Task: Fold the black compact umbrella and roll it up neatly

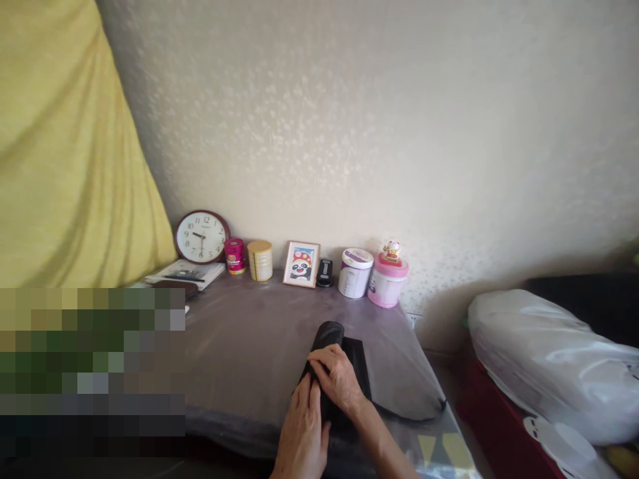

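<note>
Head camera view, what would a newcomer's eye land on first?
Probably the draped yellow fabric filling the upper left. Next, perhaps, the round white-faced clock with a dark red rim, at the far left of the grey-brown covered table. Low near the middle, the bare left hand and right hand rest on a partly rolled black item.

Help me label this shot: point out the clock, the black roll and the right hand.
Clock (202, 237), head view: middle of the dial.
Black roll (327, 334), head view: near its far end.
Right hand (339, 378), head view: back of the hand.
</note>
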A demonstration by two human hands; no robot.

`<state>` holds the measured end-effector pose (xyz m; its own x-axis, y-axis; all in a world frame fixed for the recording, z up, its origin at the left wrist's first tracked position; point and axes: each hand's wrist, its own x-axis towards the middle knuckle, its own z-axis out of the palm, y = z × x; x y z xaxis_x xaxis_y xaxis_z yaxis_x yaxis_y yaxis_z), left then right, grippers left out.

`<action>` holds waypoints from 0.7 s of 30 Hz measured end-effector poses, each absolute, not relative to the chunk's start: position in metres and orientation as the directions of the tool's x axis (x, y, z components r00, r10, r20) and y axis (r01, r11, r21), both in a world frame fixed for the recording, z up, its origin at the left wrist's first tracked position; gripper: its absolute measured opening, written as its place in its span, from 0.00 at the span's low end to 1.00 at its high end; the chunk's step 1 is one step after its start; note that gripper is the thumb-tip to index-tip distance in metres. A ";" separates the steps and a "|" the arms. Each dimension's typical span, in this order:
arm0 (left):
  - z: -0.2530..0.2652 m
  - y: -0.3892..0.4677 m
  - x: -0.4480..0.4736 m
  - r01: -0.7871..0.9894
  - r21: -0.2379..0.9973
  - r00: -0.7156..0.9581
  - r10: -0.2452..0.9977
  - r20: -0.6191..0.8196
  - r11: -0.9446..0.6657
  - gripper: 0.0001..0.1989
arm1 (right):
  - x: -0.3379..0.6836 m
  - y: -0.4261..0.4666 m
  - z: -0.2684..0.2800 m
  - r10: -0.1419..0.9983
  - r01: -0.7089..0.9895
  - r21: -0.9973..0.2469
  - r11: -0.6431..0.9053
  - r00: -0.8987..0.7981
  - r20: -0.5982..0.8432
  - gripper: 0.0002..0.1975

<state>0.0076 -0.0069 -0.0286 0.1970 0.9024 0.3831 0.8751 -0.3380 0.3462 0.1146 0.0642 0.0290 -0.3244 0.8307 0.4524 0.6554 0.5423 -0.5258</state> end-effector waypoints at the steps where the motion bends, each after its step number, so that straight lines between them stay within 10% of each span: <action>1: -0.026 -0.007 0.007 0.880 0.349 0.200 0.918 0.342 -0.322 0.27 | 0.118 0.068 0.025 0.810 0.645 -0.509 0.570 -0.338 0.480 0.12; 21: -0.014 0.015 0.002 0.964 0.215 0.190 0.972 -0.137 -0.158 0.37 | 0.162 0.112 -0.012 0.793 0.762 -0.498 0.414 -0.034 0.608 0.15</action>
